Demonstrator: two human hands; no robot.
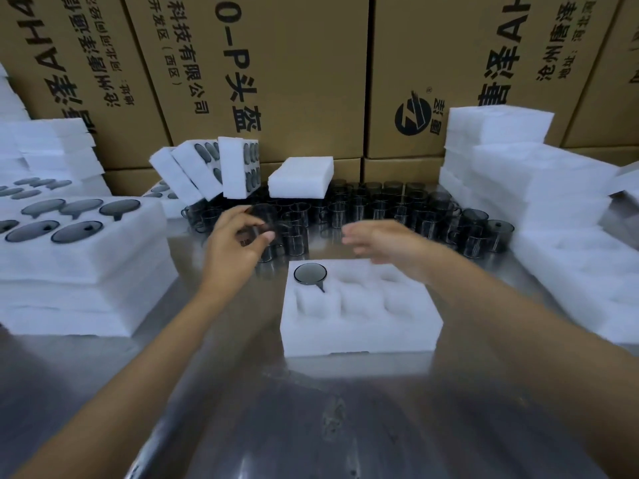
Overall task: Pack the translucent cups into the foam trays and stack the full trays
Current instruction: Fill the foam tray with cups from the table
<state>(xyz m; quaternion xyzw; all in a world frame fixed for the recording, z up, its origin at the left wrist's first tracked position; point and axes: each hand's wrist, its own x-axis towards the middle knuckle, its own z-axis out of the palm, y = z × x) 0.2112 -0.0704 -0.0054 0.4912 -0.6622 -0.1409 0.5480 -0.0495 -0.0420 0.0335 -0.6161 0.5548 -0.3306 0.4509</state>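
Closest to you, the steel table [311, 426] gleams under both your forearms. Over on the left, a stack of full foam trays [83, 257] sits with dark cups seated in the top one's pockets. Moving in, your left hand [238, 236] is out over the loose cups, thumb and fingers curled round a translucent cup [264, 219] at the near edge of the crowd of cups [380, 209] standing on the table. Behind it, a few filled trays [214, 171] lean upright against the cardboard boxes [276, 70], and one foam block [301, 178] rests on top of the cups. Centre now: the working tray [359, 316] lies flat just ahead of you, one cup [310, 274] seated in its far-left pocket, the other pockets bare foam. Your right hand [383, 240] hovers above that tray's far edge, fingers loosely extended, blurred, holding nothing. Far right, a pile of empty foam trays [539, 188].
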